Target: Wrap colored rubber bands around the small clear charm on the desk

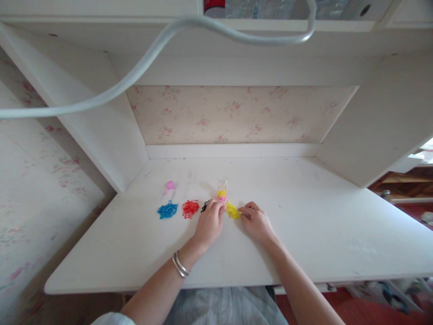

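Note:
My left hand (pixel 210 219) is closed, its fingertips at the pink mouth of a small clear bottle (pixel 222 184) with yellow bands inside. The bottle appears to lie with its mouth toward me. Just right of that hand is a pile of yellow rubber bands (pixel 232 210). My right hand (pixel 255 220) rests on the tabletop, fingers pinched at the right edge of this pile. Black rubber bands (pixel 204 206) show partly behind my left hand. Farther left are a red rubber band pile (pixel 190 208) and a blue one (pixel 167 210). What exactly lies between the fingertips is too small to see.
A pink cap-like piece (pixel 169 185) lies behind the blue pile. The white desk (pixel 304 234) has side panels and a shelf (pixel 253 67) overhead. A thick white cable or tube (pixel 149 67) crosses the upper view, close to the camera.

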Demonstrator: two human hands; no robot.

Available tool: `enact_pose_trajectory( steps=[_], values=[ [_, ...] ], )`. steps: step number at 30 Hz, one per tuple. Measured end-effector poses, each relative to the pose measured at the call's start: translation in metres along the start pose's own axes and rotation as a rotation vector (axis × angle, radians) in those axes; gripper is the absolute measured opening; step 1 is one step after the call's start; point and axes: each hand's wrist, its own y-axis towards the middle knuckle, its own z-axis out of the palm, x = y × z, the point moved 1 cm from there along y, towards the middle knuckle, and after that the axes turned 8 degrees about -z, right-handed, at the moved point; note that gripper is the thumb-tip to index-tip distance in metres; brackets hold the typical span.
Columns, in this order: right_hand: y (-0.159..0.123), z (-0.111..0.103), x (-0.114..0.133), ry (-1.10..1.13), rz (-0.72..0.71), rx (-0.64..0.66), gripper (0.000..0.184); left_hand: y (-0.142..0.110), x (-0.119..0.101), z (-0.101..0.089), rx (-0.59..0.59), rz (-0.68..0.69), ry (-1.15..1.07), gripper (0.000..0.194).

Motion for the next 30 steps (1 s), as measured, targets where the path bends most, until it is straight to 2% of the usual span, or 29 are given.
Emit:
enact_pose_trajectory(
  steps=[8,17,20,25,30],
  values=[
    [0.0,-0.004,0.006,0.009,-0.017,0.008,0.028,0.001,-0.001,-0.002,-0.006,-0.011,0.018,0.019],
    [0.002,-0.004,0.004,0.04,0.009,-0.099,0.034,0.006,-0.003,-0.009,-0.055,-0.018,0.029,0.02],
    [0.002,-0.004,0.004,0.05,0.02,-0.119,0.034,0.021,-0.007,-0.024,-0.095,-0.013,0.064,0.02],
    [0.002,-0.004,0.004,0.06,0.041,-0.116,0.033,0.065,-0.016,-0.054,-0.135,0.03,0.222,0.02],
    [0.002,-0.004,0.002,0.062,0.045,-0.113,0.033,0.096,-0.02,-0.063,-0.094,0.059,0.41,0.024]
  ],
)
